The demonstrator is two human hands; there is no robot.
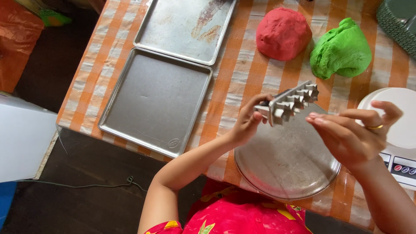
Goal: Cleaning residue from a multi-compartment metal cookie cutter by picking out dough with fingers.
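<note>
My left hand [248, 121] grips one end of a metal cookie-press strip [289, 102] with a row of star-shaped nozzles, held tilted above a round metal plate [286, 164]. To the right of the strip hovers my right hand [353, 134], fingers apart and holding nothing, a gold ring on one finger, its fingertips close to the strip. A lump of red dough [282, 33] and a lump of green dough [342, 50] lie on the orange-and-white checked tablecloth [242, 73] beyond the hands.
Two rectangular metal baking trays [156, 102] [186, 26] lie on the left half of the table. A white kitchen scale [401, 138] sits at the right edge, and a green basket [401, 19] at the top right. A white box [24, 138] stands left, off the table.
</note>
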